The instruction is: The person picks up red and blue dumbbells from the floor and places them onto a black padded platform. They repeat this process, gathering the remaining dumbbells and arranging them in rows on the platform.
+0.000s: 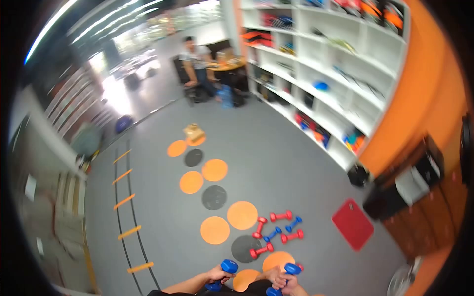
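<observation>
My left hand (218, 275) is wrapped round a blue dumbbell (229, 266) at the bottom centre. To its right, my right hand (285, 281) grips a second blue dumbbell (293, 269); a bit of red shows just beside its upper end. Another hand or wrist seems to touch my right hand from the left, but blur hides how. On the grey floor ahead lie several red dumbbells (292, 236) and two blue ones (294, 224), beside orange discs (242, 215) and a dark disc (246, 248).
A ladder of orange rungs (129, 232) runs along the left floor. At the right lie a red mat (352, 224) and a black box (395, 192). White shelves (316, 64) line the back right. A person (196, 61) sits by a table (227, 66) at the back.
</observation>
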Available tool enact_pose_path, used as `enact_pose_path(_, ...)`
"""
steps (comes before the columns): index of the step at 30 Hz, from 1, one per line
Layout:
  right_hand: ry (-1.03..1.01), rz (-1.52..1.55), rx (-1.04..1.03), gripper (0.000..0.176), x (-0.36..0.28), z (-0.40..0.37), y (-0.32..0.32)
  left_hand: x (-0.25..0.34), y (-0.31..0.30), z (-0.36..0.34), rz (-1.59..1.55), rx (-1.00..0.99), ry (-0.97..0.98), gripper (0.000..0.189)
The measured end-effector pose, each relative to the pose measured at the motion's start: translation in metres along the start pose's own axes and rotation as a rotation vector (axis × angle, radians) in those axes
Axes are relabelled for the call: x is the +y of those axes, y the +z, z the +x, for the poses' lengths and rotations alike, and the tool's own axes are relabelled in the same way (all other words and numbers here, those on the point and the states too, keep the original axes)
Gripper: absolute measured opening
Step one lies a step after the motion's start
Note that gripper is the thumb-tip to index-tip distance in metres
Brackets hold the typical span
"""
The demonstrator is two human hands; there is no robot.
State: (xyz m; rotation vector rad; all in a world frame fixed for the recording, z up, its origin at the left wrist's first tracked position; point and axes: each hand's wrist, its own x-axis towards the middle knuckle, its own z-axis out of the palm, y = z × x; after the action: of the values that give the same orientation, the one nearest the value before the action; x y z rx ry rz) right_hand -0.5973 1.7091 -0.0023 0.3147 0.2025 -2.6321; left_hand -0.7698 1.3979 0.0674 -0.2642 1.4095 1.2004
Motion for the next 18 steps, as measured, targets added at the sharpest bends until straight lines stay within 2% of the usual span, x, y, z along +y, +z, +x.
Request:
enact_pose_path(2, 0.027, -0.062, -0.031, 0.038, 0.003, 0.016, 0.018, -0.01, -0.019, -0.041, 0.076, -0.005, 0.139, 0.028)
enact_pose_path(7, 0.156, -0.217, 0.05, 0.037, 0.053, 0.109, 0.099, -0.092, -0.101, -0.127, -0.159, 0.181, 0.367, 0.028)
enact_pose_path(13, 0.38, -0.439, 0.118, 0.035, 0.205, 0.252, 0.201, -0.204, -0.225, -0.221, -0.466, 0.396, 0.544, 0.026)
enact_pose_path(18, 0.584, -0.562, 0.077, 0.034, 0.327, 0.348, 0.263, -0.272, -0.283, -0.3, -0.706, 0.602, 0.698, 0.027)
